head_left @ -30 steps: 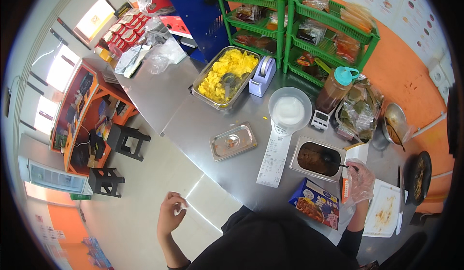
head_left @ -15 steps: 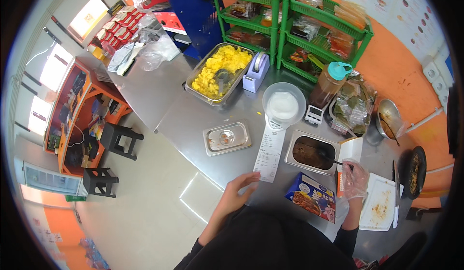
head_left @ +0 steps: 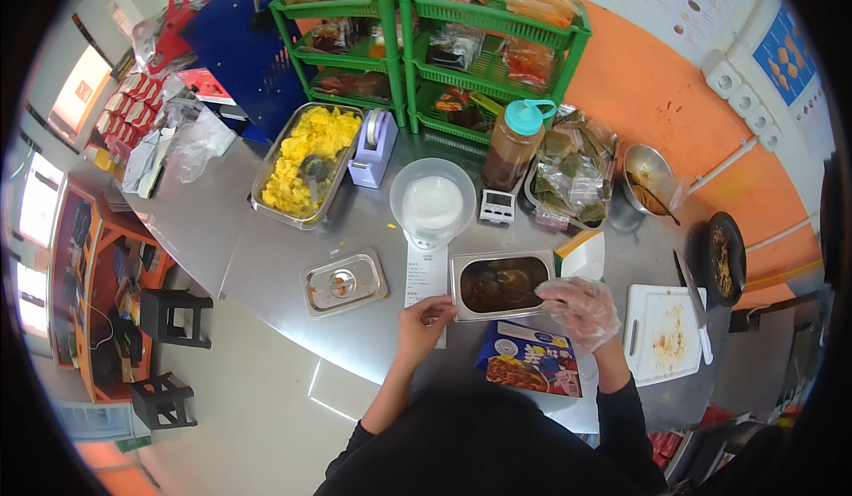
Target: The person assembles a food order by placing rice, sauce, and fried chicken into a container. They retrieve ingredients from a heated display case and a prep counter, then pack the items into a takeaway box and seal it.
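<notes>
My left hand (head_left: pixel 424 326), bare, has its fingertips and thumb at the near left corner of a rectangular steel pan (head_left: pixel 458 299) of brown sauce, apparently gripping its rim. Over the pan's right end, my right hand (head_left: pixel 584 310) in a clear plastic glove is closed on a dark spoon (head_left: pixel 530 288). The spoon reaches into the sauce; most of its handle is hidden by the glove. A blue printed food box (head_left: pixel 532 361) lies just in front of the pan. Under my left hand runs a paper receipt (head_left: pixel 428 274).
Left of the receipt lies a steel lid (head_left: pixel 346 283). Behind stand a scale with a white bowl (head_left: pixel 433 199), a timer (head_left: pixel 498 206), a sauce bottle (head_left: pixel 512 150) and a tray of yellow food (head_left: pixel 306 161). Rightward are a white cutting board (head_left: pixel 661 332), a knife (head_left: pixel 699 318) and a black pan (head_left: pixel 726 261).
My view has turned to the right. My left hand has moved from beside the receipt to the steel pan's corner. My right hand, with the spoon, has come closer over the pan.
</notes>
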The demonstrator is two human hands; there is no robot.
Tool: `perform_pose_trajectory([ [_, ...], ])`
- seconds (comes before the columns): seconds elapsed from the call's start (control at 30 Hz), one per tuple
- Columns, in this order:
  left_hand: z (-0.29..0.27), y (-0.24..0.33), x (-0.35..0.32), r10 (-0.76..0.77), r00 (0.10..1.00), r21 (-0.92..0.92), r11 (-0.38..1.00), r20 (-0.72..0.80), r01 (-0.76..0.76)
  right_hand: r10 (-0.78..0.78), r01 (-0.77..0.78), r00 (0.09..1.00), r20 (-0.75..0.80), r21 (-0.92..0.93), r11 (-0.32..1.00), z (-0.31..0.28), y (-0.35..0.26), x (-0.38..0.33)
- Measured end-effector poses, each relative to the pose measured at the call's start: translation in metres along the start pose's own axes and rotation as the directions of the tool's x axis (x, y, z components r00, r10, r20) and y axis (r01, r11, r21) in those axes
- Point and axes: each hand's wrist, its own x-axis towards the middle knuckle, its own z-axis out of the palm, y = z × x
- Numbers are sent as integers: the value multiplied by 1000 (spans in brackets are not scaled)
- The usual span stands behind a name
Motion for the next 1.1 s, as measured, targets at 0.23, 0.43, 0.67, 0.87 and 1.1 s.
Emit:
perform_pose_trajectory([
  [0.23, 2, -1, 1, -52, 998, -81, 995, 32, 55, -117, 89, 955, 273, 112, 990, 2, 30, 0],
  [0.43, 3, -3, -2, -110, 989, -131, 984, 103, 123, 48, -11, 986, 161, -224, 975, -32, 2, 8],
  [0.67, 3, 1, 1, -101, 985, -131, 984, 143, 120, 322, -282, 932, 164, -228, 932, 7, 39, -18],
  [0.87, 5, 4, 1, -72, 986, -171, 980, 152, 98, 65, 181, 929, 365, -599, 780, -23, -14, 15],
  [1.1, 16, 17, -8, -39, 971, -187, 979, 237, 85, 144, 283, 916, 374, -859, 427, -13, -19, 10],
])
